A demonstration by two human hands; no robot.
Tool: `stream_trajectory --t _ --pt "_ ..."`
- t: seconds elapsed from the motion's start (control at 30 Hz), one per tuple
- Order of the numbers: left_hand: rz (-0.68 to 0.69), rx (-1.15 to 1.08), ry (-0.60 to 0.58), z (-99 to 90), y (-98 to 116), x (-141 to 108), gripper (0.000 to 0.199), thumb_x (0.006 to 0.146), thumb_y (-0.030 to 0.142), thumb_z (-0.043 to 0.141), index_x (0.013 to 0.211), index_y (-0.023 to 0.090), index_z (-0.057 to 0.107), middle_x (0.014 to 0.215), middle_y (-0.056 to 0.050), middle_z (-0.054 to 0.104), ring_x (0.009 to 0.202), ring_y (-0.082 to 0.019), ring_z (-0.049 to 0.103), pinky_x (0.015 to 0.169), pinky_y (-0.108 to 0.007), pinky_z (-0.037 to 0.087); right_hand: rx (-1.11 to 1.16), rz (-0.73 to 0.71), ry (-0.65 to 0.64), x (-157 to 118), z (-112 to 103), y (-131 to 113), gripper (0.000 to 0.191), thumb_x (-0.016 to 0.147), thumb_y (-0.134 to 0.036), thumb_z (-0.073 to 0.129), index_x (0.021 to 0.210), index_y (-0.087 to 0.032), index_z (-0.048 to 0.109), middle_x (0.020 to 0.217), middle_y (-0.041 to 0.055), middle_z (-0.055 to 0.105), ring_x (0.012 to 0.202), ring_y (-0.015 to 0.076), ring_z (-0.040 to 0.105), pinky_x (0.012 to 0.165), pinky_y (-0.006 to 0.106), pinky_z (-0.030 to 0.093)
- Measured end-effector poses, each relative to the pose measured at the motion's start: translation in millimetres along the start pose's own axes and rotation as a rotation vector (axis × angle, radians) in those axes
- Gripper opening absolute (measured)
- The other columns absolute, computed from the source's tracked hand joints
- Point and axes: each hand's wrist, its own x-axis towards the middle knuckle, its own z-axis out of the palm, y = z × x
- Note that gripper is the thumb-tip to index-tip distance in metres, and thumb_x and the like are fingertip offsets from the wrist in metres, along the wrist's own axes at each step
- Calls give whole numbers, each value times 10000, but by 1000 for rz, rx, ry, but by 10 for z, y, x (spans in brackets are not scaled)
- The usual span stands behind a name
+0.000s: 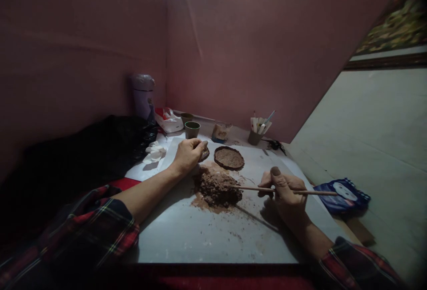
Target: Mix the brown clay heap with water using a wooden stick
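A heap of brown, crumbly clay-like material (218, 187) lies on the white board, with wet smears and crumbs around it. My right hand (283, 192) is closed around a thin wooden stick (310, 192), whose tip reaches the heap's right side. Beyond the heap, my left hand (189, 154) pinches a small brown piece (204, 155), mostly hidden by the fingers. To the right of that hand, a flat round brown disc with a raised rim (229, 158) rests on the board.
Two cups, the nearer one (192, 130), a clear container (220, 132) and a pot of pens (255, 137) line the back. At left are a black plastic bag (90, 156), crumpled tissue (154, 152) and a purple flask (143, 98). A blue packet (343, 196) lies right.
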Motion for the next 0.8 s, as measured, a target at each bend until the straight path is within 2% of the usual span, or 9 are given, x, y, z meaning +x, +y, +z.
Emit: stream_trajectory --t 0.2,0.4,0.8 --pt "2 -14 -11 -5 12 -4 412 803 442 497 496 168 521 437 15 498 474 -106 422 507 -241 322 18 -15 -37 5 -1 -1 531 883 -495 492 500 -161 648 414 41 579 388 111 481 395 242 321" --pt "-16 -29 -23 1 16 -9 408 800 440 500 501 163 518 445 18 489 464 -98 409 491 -237 306 40 12 -13 -7 16 -15 515 880 -480 505 504 -160 651 410 38 579 386 110 479 401 239 321" --pt "-18 -24 -28 8 12 -12 398 800 425 496 501 163 518 441 19 483 460 -95 398 480 -233 296 -28 14 -44 9 -18 13 525 883 -499 488 517 -164 660 433 46 604 392 118 510 397 242 342"
